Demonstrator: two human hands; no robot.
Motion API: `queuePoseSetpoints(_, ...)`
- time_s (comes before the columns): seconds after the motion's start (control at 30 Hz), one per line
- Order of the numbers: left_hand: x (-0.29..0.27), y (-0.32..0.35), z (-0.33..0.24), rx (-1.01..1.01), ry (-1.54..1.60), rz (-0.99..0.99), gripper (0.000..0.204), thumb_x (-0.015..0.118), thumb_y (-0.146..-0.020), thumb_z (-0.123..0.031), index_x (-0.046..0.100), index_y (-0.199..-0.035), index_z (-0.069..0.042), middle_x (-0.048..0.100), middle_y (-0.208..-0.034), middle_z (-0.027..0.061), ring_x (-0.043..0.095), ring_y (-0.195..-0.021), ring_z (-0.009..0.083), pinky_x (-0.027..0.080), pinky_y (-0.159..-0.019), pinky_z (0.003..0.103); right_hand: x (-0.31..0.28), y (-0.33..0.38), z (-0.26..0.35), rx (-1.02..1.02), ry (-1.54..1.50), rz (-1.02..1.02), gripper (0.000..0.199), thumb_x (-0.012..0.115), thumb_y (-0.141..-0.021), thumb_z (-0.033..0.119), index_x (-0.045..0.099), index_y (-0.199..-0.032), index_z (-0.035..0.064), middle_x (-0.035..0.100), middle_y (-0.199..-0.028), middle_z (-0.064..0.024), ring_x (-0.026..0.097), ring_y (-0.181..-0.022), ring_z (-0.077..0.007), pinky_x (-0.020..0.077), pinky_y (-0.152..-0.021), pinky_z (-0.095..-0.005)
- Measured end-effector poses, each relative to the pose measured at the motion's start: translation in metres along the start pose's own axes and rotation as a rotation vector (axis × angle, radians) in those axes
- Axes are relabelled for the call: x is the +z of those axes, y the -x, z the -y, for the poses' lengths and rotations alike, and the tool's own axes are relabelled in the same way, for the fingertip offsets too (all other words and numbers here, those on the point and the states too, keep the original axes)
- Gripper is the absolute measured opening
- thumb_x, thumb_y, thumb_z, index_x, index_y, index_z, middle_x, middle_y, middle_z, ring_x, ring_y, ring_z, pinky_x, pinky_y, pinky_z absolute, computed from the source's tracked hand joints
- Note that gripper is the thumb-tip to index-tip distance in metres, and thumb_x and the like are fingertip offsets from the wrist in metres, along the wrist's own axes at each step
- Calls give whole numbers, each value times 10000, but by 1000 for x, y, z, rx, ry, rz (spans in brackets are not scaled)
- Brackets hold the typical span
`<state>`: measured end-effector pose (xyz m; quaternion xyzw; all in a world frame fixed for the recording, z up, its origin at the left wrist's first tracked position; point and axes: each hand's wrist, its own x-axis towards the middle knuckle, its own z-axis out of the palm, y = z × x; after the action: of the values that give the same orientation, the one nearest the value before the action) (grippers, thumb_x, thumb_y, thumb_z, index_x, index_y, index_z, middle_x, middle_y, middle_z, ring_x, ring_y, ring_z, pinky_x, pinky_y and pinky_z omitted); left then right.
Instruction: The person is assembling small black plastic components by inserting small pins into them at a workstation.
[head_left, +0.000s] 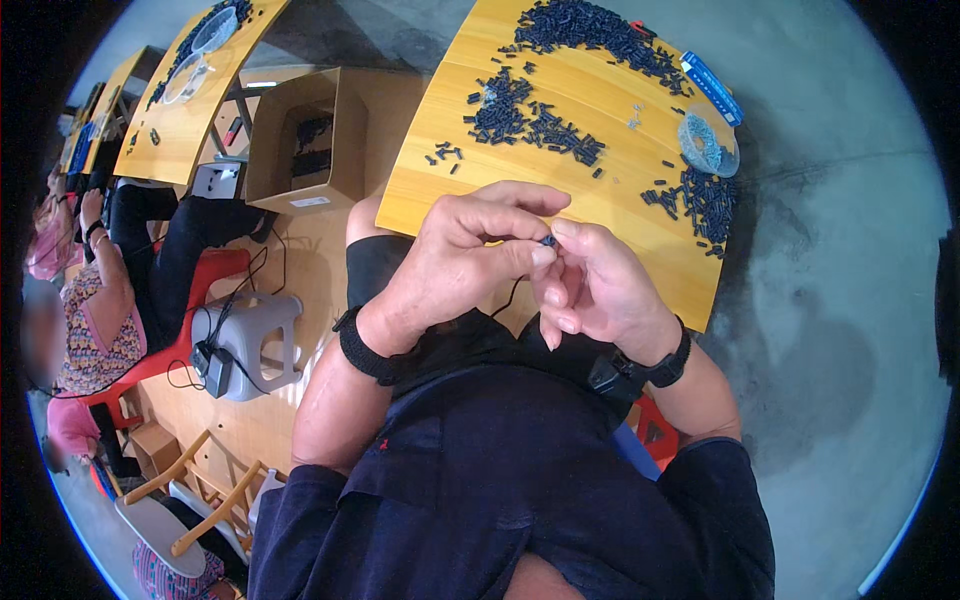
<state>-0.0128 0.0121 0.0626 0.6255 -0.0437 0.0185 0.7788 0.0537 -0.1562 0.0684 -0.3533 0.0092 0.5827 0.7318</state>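
Observation:
My left hand [462, 245] and my right hand [608, 285] meet above my lap, just off the near edge of the table. Between the left thumb and index finger is pinched a small dark piece [548, 241], mostly hidden by the fingertips. The right thumb and fingers close in right beside it; what they hold, if anything, is too small to make out. Many short black cylindrical pieces [500, 108] lie in loose heaps on the yellow wooden table [430, 190]. Another heap of black pieces [708, 205] lies along the right edge.
At the table's right stand a clear tub [728, 160] with light-blue contents and a blue box [712, 88]. An open cardboard box [345, 150] is at the left. A grey stool [255, 345] with cables and a seated person [105, 310] are further left.

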Motion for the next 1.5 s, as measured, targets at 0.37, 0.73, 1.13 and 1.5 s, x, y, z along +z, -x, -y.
queuePoseSetpoints(0.37, 8, 3, 2, 13, 196, -16, 119, 637, -801, 36, 681, -910, 18, 582, -1153, 141, 573, -1014, 179, 467, -853, 284, 1, 4, -1, 14, -7, 97, 554, 385, -937, 512, 547, -811, -2, 549, -577, -63, 529, -386, -162, 533, -417, -355)
queuePoseSetpoints(0.73, 14, 9, -5, -91, 357, 66, 143, 642, -792, 51, 682, -924, 16, 591, -1148, 144, 584, -1009, 192, 477, -861, 290, 1, 7, 0, 20, 130, 235, 499, 451, -929, 453, 494, -690, 17, 449, -490, -35, 496, -333, -142, 506, -339, -321)
queuePoseSetpoints(1.13, 12, 7, 4, 68, 259, 190, 195, 642, -789, 33, 694, -967, -26, 581, -1197, 119, 425, -1252, 265, 369, -1005, 365, -1, 8, -14, -24, 154, 276, 443, 496, -901, 464, 508, -748, 48, 324, -481, 27, 435, -341, -120, 524, -402, -358)
queuePoseSetpoints(1.5, 7, 11, 4, -157, 323, 165, 105, 657, -771, -1, 683, -873, -10, 575, -1197, 163, 406, -1272, 312, 327, -1041, 423, 4, 2, -35, 36, -96, 95, 400, 406, -946, 415, 429, -724, 83, 305, -487, 37, 370, -323, -88, 509, -363, -351)
